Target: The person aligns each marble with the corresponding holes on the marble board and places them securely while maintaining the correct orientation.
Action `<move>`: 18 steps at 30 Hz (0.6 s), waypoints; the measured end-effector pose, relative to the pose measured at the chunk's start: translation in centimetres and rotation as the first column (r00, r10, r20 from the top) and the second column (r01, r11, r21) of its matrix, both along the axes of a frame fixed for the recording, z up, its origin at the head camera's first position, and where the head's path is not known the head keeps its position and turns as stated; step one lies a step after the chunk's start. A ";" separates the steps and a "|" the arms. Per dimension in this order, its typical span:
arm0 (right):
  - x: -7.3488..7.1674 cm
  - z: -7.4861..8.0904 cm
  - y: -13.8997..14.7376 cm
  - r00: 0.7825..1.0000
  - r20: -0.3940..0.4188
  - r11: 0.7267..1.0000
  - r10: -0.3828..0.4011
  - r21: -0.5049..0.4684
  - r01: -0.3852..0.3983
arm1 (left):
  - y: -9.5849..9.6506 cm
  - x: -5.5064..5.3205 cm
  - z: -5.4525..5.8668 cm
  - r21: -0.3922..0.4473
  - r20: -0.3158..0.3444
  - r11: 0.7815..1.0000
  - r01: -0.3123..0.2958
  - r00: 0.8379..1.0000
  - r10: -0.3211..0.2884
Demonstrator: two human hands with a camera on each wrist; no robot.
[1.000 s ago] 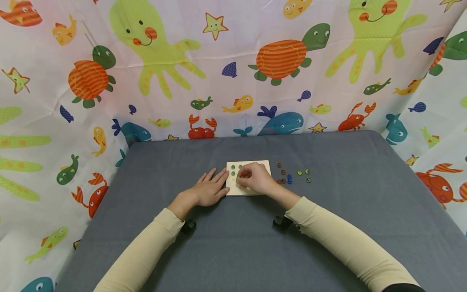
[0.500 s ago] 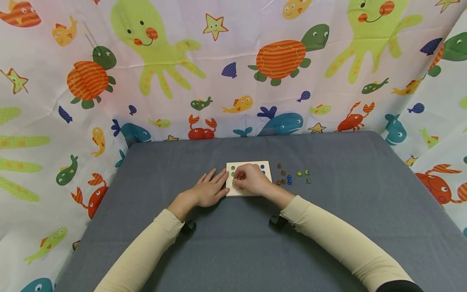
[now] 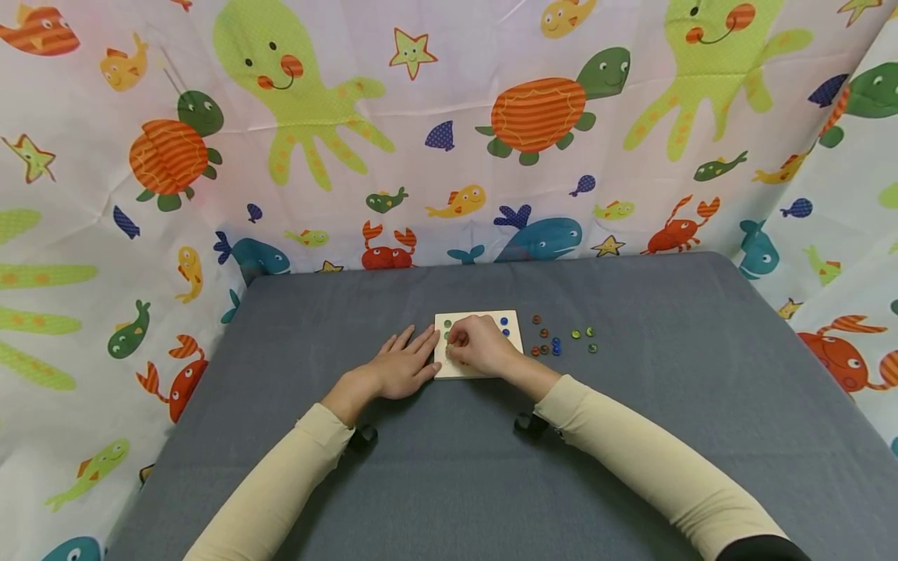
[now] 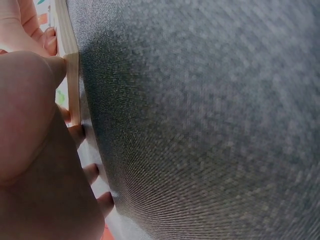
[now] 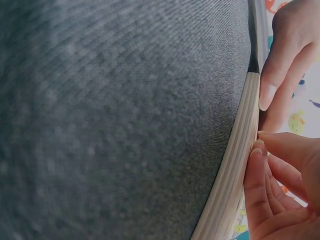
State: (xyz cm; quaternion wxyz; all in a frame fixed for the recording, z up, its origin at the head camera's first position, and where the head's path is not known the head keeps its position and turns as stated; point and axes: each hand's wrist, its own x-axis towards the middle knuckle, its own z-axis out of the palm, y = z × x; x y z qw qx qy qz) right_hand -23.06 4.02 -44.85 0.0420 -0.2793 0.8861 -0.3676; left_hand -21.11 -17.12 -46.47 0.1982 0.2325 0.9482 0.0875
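A pale wooden board (image 3: 515, 360) lies on the grey cloth in the head view, with green marbles (image 3: 447, 323) at its left and blue marbles (image 3: 504, 321) at its right. My right hand (image 3: 482, 344) is over the board and covers its middle. Its thumb and finger pinch a small marble at the board's left side, nearly hidden by the fingertips; its colour cannot be made out. Flat on the cloth rests my left hand (image 3: 401, 365), fingers spread, its thumb and index finger touching the board's left edge. The left wrist view shows that thumb against the board's side (image 4: 72, 90).
Right of the board lie several loose marbles: brown ones (image 3: 543, 333), blue ones (image 3: 556, 346) and yellow-green ones (image 3: 576, 334). Grey cloth (image 3: 449, 483) covers the table. A curtain printed with sea animals (image 3: 421, 171) hangs behind and at both sides.
My right hand has shifted slightly left over the board, uncovering blue marbles at the right and covering a green one. The left hand has stayed in place.
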 end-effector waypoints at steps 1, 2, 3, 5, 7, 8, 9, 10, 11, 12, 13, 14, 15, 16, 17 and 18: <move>0.0 0.0 0.0 1.000 0.000 1.000 0.000 0.002 0.000 | 0.0 0.0 0.1 -0.002 0.004 1.000 0.001 1.000 -0.001; 0.0 -0.1 0.0 1.000 -0.001 1.000 -0.001 0.006 0.001 | 0.0 0.1 0.1 -0.004 0.006 1.000 0.001 1.000 -0.001; 0.0 -0.1 0.0 1.000 -0.004 1.000 -0.002 0.009 0.002 | 0.1 0.1 0.2 -0.005 0.007 1.000 0.002 1.000 -0.002; 0.0 -0.2 -0.1 1.000 -0.009 1.000 -0.002 0.016 0.002 | 0.1 0.2 0.2 -0.013 0.009 1.000 0.001 1.000 -0.001; -0.1 -0.2 -0.1 1.000 -0.014 1.000 0.000 0.022 0.001 | 0.0 0.2 0.2 -0.012 0.004 1.000 0.001 1.000 -0.001; -0.1 -0.3 -0.2 1.000 -0.014 1.000 0.000 0.025 0.000 | 0.0 0.2 0.2 -0.012 0.002 1.000 0.002 1.000 -0.002; -0.1 -0.3 -0.2 1.000 -0.017 1.000 0.001 0.025 -0.001 | 0.0 0.3 0.2 -0.012 -0.001 1.000 0.003 1.000 -0.003; -0.2 -0.3 -0.2 1.000 -0.018 1.000 0.002 0.027 -0.001 | 0.0 0.3 0.2 -0.012 -0.001 1.000 0.004 1.000 -0.004; -0.2 -0.4 -0.2 1.000 -0.019 1.000 0.002 0.027 -0.001 | 0.0 0.3 0.2 -0.011 -0.001 1.000 0.005 1.000 -0.005; -0.2 -0.4 -0.2 1.000 -0.018 1.000 0.001 0.028 -0.001 | 0.0 0.2 0.2 -0.012 0.001 1.000 0.006 1.000 -0.006; -0.2 -0.4 -0.2 1.000 -0.017 1.000 0.000 0.029 0.000 | 0.0 0.2 0.1 -0.013 0.003 1.000 0.006 1.000 -0.006; -0.2 -0.3 -0.2 1.000 -0.016 1.000 -0.002 0.029 0.002 | 0.0 0.2 0.1 -0.013 0.005 1.000 0.006 1.000 -0.006; -0.2 -0.3 -0.2 1.000 -0.015 1.000 -0.003 0.027 0.003 | 0.0 0.2 0.1 -0.012 0.006 1.000 0.005 1.000 -0.005; -0.2 -0.3 -0.2 1.000 -0.010 1.000 -0.004 0.026 0.005 | 0.0 0.1 0.1 -0.008 0.005 1.000 0.004 1.000 -0.004; -0.2 -0.3 -0.3 1.000 -0.009 1.000 -0.005 0.026 0.005 | 0.0 0.1 0.1 -0.001 0.005 1.000 0.002 1.000 -0.002; -0.3 -0.3 -0.3 1.000 -0.008 1.000 -0.005 0.026 0.006 | -0.1 0.1 0.1 0.003 0.004 1.000 0.001 1.000 -0.001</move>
